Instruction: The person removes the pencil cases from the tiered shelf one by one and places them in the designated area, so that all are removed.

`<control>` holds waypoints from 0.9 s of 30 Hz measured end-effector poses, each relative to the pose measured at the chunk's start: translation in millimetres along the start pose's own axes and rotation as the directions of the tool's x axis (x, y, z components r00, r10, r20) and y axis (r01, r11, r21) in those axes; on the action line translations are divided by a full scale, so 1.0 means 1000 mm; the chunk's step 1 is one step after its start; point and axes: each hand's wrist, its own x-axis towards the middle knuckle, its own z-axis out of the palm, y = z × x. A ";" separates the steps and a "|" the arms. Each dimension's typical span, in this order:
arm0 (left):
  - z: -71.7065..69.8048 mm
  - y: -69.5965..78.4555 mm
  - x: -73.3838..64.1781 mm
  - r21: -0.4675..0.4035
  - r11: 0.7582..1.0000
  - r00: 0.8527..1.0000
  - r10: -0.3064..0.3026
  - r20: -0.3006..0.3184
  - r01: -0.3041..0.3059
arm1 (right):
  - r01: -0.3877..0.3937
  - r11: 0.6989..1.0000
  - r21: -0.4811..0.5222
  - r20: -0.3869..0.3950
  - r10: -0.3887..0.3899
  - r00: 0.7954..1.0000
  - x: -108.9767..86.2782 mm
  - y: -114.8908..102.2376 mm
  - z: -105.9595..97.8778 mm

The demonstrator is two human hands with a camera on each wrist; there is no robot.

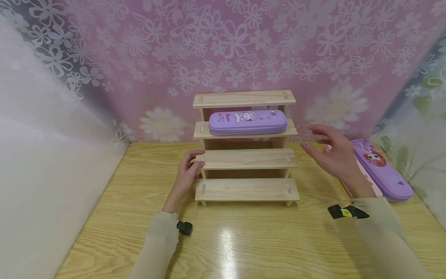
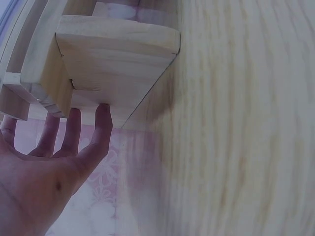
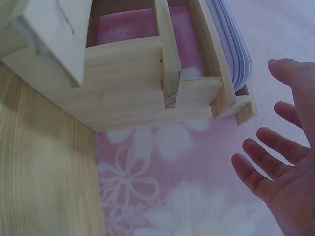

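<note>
A pale wooden stepped shelf (image 1: pixel 245 158) with several tiers stands on the table. My left hand (image 1: pixel 188 168) holds its left end at the second tier from the bottom; in the left wrist view the fingers (image 2: pixel 101 130) reach behind the board's end to the side panel. A purple zippered pencil case (image 1: pixel 248 121) with a cartoon print lies along the second tier from the top. My right hand (image 1: pixel 332 153) hovers to the right of the shelf, fingers spread and nothing in them. The right wrist view shows this hand (image 3: pixel 290 162) apart from the shelf and the case's end.
At the right, a purple pencil case (image 1: pixel 386 170) with a character print lies beside a pink case (image 1: pixel 369 176), partly hidden by my right hand and wrist. A pink floral curtain (image 1: pixel 226 46) hangs behind the shelf. The wooden table (image 1: pixel 139 217) extends in front.
</note>
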 end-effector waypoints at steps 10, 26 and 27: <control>0.000 0.000 0.000 0.010 1.000 1.000 -0.002 -0.002 0.002 | 0.015 0.994 0.112 -0.007 -0.015 1.000 0.027 -0.010 0.020; 0.000 0.002 -0.001 -0.006 1.000 1.000 -0.002 -0.002 0.002 | -0.228 0.973 0.042 0.317 0.203 0.926 0.059 -0.020 0.039; 0.000 0.002 -0.001 -0.007 1.000 1.000 -0.004 0.000 0.004 | -0.240 0.970 0.038 0.332 0.214 0.919 0.060 -0.021 0.040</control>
